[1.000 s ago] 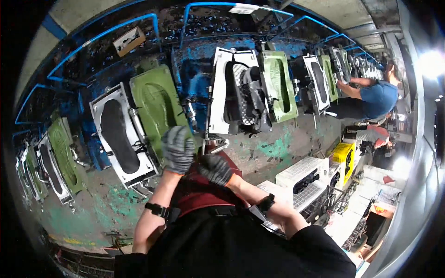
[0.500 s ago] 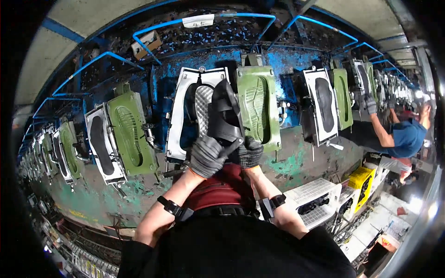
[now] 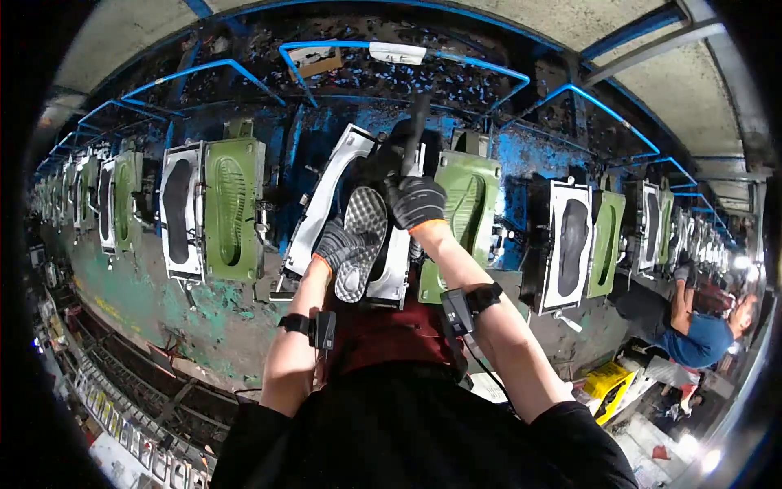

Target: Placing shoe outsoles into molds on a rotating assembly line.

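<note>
In the middle stands a tilted white-framed mould (image 3: pixel 322 216) beside a green mould half (image 3: pixel 440 269) with a ribbed sole-shaped hollow. Before the white frame is a grey, quilted sole-shaped piece (image 3: pixel 364 216), its patterned face toward me. My left hand (image 3: pixel 338 240), in a dark striped glove, is closed around its narrow middle. My right hand (image 3: pixel 419 202), gloved alike, is raised above and right of that piece, fingers closed. A long dark shape (image 3: pixel 419 122) rises from the right fingers, blurred; its kind cannot be made out. Black material lies behind this hand, mostly hidden.
More moulds stand in a row: a white one (image 3: pixel 181 212) and green one (image 3: pixel 232 208) to the left, another white one (image 3: pixel 570 244) to the right. Blue rails (image 3: pixel 326 45) run behind. Far right, a person (image 3: pixel 700 334) works near a yellow crate (image 3: pixel 607 387).
The hands, both at the black strappy sandal before, have parted. My right hand has risen away, while my left grips the quilted piece, which sits lower and tilted. The view has turned.
</note>
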`<state>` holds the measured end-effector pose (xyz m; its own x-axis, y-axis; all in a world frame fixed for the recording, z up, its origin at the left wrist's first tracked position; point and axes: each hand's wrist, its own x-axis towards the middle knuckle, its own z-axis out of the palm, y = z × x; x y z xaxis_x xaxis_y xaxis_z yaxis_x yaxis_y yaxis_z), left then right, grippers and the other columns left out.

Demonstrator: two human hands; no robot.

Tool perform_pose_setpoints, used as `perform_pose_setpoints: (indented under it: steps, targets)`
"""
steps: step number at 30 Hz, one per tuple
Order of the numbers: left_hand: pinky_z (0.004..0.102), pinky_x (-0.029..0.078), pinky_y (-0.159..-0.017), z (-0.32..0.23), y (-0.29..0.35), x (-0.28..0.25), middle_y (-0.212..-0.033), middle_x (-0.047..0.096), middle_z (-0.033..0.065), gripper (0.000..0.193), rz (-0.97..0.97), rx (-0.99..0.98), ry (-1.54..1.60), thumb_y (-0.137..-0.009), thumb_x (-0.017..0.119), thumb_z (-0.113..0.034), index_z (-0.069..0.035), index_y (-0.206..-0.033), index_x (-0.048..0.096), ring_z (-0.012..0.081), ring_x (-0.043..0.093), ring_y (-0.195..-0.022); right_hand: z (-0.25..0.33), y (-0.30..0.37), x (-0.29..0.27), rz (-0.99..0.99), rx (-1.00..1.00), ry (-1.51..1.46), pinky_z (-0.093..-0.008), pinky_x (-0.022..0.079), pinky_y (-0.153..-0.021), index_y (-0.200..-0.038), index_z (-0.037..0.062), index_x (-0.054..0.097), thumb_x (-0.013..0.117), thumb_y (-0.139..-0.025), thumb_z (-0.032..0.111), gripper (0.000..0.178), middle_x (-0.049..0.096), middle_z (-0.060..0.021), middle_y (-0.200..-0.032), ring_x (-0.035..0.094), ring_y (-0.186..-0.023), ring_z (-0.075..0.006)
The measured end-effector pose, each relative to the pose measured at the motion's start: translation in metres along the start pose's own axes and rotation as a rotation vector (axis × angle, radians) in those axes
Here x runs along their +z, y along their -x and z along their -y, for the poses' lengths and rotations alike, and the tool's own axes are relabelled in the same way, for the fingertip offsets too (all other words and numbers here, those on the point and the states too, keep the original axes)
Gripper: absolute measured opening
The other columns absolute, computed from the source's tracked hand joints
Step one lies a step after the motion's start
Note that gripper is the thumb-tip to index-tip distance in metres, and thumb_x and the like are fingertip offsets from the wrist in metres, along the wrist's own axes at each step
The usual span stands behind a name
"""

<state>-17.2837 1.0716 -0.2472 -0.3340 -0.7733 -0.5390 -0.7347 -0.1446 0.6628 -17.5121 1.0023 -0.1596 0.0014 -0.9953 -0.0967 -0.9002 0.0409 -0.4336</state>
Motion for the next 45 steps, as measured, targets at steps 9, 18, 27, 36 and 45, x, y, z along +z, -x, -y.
perform_pose_setpoints:
  steps: [9, 18, 27, 36, 45]
  targets:
    - [0.037, 0.048, -0.101, 0.058, 0.025, 0.035, -0.131, 0.069, 0.0122, 0.051, -0.428, -0.208, 0.938, -0.095, 0.067, -0.019, 0.001, -0.141, 0.059, 0.0239, 0.063, -0.113, 0.029, 0.1, 0.139, 0.216, -0.194, -0.168, -0.045, 0.056, -0.086, -0.116, 0.0001, 0.07, 0.057, -0.099, 0.043, 0.048, 0.074, -0.0199, -0.108, 0.071, -0.099, -0.033]
    - [0.0346, 0.04, -0.115, 0.038, -0.009, 0.031, -0.145, 0.061, 0.014, 0.053, -0.377, -0.17, 0.967, -0.102, 0.066, -0.025, 0.002, -0.145, 0.054, 0.0239, 0.056, -0.131, 0.027, 0.077, 0.091, 0.154, 0.292, -0.183, -0.053, 0.054, -0.068, -0.1, 0.0064, 0.069, 0.056, -0.1, 0.035, 0.032, 0.071, -0.0231, -0.088, 0.068, -0.082, -0.0437]
    - [0.0363, 0.038, -0.117, -0.036, -0.104, 0.005, -0.146, 0.059, 0.0169, 0.05, -0.585, 0.117, 0.898, -0.102, 0.066, -0.024, 0.0, -0.144, 0.056, 0.026, 0.052, -0.137, 0.0, 0.071, 0.066, -0.043, 0.253, -0.297, -0.0535, 0.053, -0.065, -0.103, 0.0083, 0.065, 0.064, -0.095, 0.025, 0.019, 0.07, -0.0225, -0.082, 0.068, -0.076, -0.047]
    - [0.051, 0.042, -0.113, 0.024, -0.007, 0.073, -0.146, 0.052, 0.0266, 0.048, -0.659, 0.179, -0.055, -0.104, 0.052, -0.026, -0.012, -0.15, 0.05, 0.0478, 0.051, -0.131, -0.013, 0.098, 0.06, 0.241, 0.155, -0.145, -0.0466, 0.056, -0.071, -0.12, 0.0092, 0.066, 0.067, -0.085, 0.025, 0.038, 0.07, -0.0175, -0.101, 0.071, -0.081, -0.0368]
    - [0.0482, 0.045, -0.111, -0.008, 0.023, 0.072, -0.152, 0.048, 0.0153, 0.063, -0.401, 0.092, -0.804, -0.092, 0.063, -0.024, -0.011, -0.151, 0.048, 0.0365, 0.048, -0.138, 0.037, -0.04, 0.046, 0.502, -0.955, 0.4, -0.0606, 0.039, -0.113, -0.118, 0.0158, 0.077, 0.07, -0.084, 0.027, 0.036, 0.074, -0.0084, -0.123, 0.066, -0.121, -0.0319]
